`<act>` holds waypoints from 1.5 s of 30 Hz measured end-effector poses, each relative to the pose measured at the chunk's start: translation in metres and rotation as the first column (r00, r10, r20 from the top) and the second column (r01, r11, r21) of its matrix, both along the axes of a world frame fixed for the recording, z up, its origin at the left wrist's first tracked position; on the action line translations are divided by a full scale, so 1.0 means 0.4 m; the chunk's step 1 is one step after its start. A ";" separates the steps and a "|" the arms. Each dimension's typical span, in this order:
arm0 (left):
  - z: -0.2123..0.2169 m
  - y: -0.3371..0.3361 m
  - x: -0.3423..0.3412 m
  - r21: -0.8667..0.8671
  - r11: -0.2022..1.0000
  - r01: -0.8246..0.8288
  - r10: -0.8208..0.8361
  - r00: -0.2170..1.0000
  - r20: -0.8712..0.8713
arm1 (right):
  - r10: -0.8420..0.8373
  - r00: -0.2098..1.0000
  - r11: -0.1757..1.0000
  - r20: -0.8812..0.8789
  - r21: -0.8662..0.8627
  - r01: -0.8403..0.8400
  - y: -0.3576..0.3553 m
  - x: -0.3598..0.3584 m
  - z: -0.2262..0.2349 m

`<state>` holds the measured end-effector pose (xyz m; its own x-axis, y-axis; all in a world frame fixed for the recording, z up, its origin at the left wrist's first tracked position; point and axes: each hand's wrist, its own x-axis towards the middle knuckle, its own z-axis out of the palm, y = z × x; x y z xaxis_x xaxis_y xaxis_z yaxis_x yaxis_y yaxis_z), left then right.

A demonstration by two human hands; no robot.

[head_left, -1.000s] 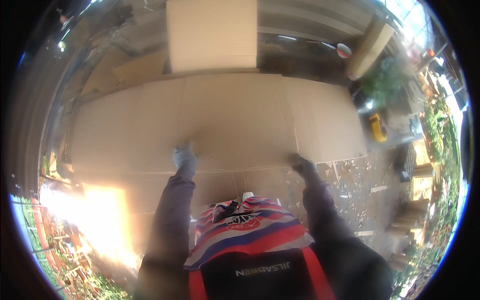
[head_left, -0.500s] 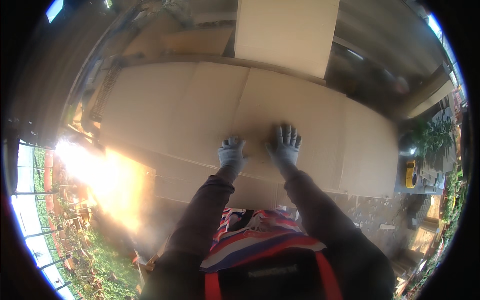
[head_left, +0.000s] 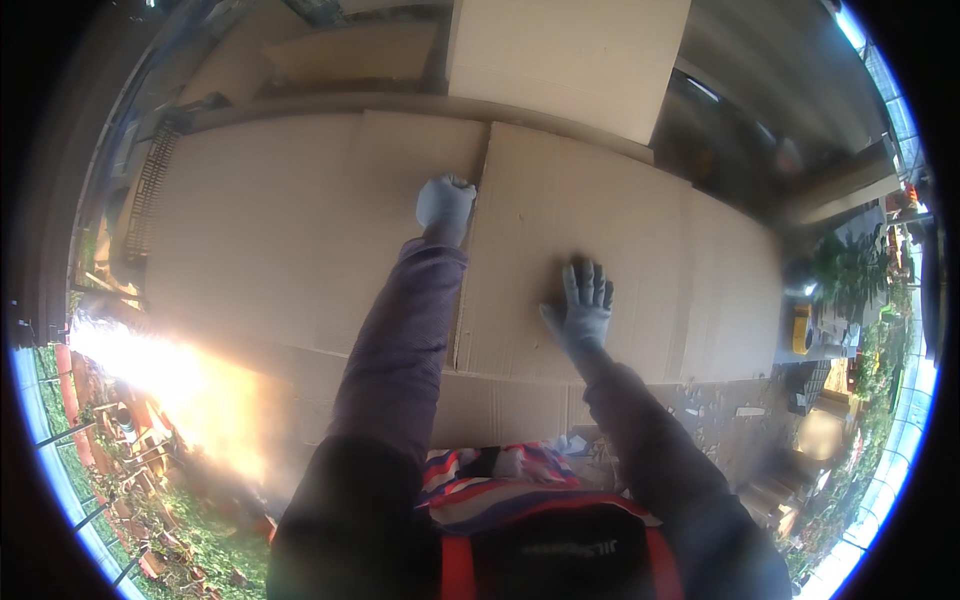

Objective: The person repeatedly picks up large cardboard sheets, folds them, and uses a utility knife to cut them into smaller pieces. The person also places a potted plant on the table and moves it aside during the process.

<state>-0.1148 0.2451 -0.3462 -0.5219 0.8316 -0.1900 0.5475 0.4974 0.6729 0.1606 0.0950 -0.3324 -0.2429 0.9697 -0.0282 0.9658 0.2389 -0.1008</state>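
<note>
A broad sheet of brown cardboard (head_left: pixel 290 220) with fold lines lies flat in front of me. A long seam runs away from me through its middle, with a dark, slightly raised edge. My left hand (head_left: pixel 446 203), in a grey work glove, is closed in a fist on the cardboard just left of the seam's far part. Whatever its fingers hold, if anything, is hidden. To the right of the seam my right hand (head_left: pixel 582 305), gloved alike, rests open on the cardboard panel (head_left: pixel 635 220) with fingers spread.
Another pale cardboard sheet (head_left: pixel 570 65) rises beyond the far edge. At the right stand a green plant (head_left: pixel 850 270) and a yellow object (head_left: pixel 802 328). Scraps litter the ground (head_left: pixel 735 415) near the right front. Bright sunlight glares at the left, above greenery (head_left: pixel 210 520).
My left hand has moved farther away, toward the far part of the seam. My right hand stays spread on the cardboard, slightly nearer me. The seam now shows as a longer, darker line.
</note>
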 end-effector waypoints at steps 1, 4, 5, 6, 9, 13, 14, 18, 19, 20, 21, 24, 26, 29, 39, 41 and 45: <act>-0.003 -0.003 0.006 0.007 1.000 -0.010 0.010 1.000 -0.010 | 0.028 0.999 0.999 -0.031 0.039 -0.027 0.000 0.003 -0.002; -0.003 -0.007 0.007 0.012 1.000 -0.015 0.016 0.999 -0.032 | 0.012 1.000 1.000 -0.024 0.018 -0.012 0.000 0.005 -0.007; 0.000 -0.004 0.004 0.001 1.000 -0.010 0.010 0.999 -0.032 | 0.013 1.000 0.999 -0.017 0.031 -0.012 0.001 0.006 -0.008; 0.005 0.002 0.001 -0.008 1.000 -0.005 0.004 0.999 -0.033 | 0.011 1.000 0.999 -0.013 0.046 -0.010 0.002 0.005 -0.009; 0.020 0.014 -0.001 -0.058 0.998 0.039 -0.044 0.996 -0.078 | 0.023 0.999 0.998 -0.033 0.061 -0.021 0.002 0.003 -0.006; 0.007 0.009 0.009 -0.065 0.997 0.049 -0.058 0.989 -0.138 | 0.006 1.000 1.000 -0.017 0.022 -0.006 0.003 0.003 0.000; -0.004 0.011 0.008 -0.085 0.995 0.060 -0.071 0.990 -0.126 | 0.007 1.000 1.000 -0.019 0.023 -0.006 0.003 0.004 0.000; -0.052 0.032 -0.020 -0.003 0.992 0.126 -0.125 0.988 -0.092 | -0.002 1.000 1.000 -0.002 -0.008 0.002 0.008 0.006 -0.005; -0.056 0.028 -0.035 0.019 0.998 0.065 -0.067 0.982 0.176 | -0.015 1.000 1.000 0.020 -0.025 0.015 0.007 0.007 -0.006; -0.059 0.006 -0.048 0.029 1.000 0.000 -0.012 0.903 0.430 | -0.012 1.000 1.000 0.016 -0.004 0.012 0.007 0.007 -0.006; -0.055 -0.011 -0.056 0.023 0.998 -0.061 0.031 0.757 0.652 | 0.006 1.000 0.998 -0.014 0.066 -0.005 0.005 0.007 -0.004; -0.042 -0.211 -0.048 0.060 0.996 -0.061 0.029 0.900 0.435 | -0.028 1.000 0.999 -0.007 -0.019 0.028 0.002 0.004 0.007; -0.030 -0.368 -0.016 0.055 0.998 -0.036 0.016 0.941 0.337 | -0.008 0.998 1.000 -0.067 -0.004 0.007 0.000 0.002 0.018; -0.022 -0.449 0.046 -0.007 0.997 -0.082 0.072 0.823 0.563 | -0.019 0.999 1.000 -0.026 -0.010 0.018 0.000 0.001 0.030; 0.163 -0.465 0.135 0.228 0.972 0.047 -0.147 0.885 0.442 | -0.018 0.988 0.999 -0.155 -0.053 0.010 0.016 0.041 0.078; 0.187 -0.482 0.061 0.373 0.926 -0.051 -0.147 0.863 0.483 | -0.104 0.929 0.913 -0.354 0.337 0.231 0.004 0.139 0.131; 0.224 -0.604 -0.312 0.466 0.885 0.020 -0.240 0.876 0.419 | -0.577 0.549 0.753 -0.605 -0.133 0.644 -0.091 0.258 0.159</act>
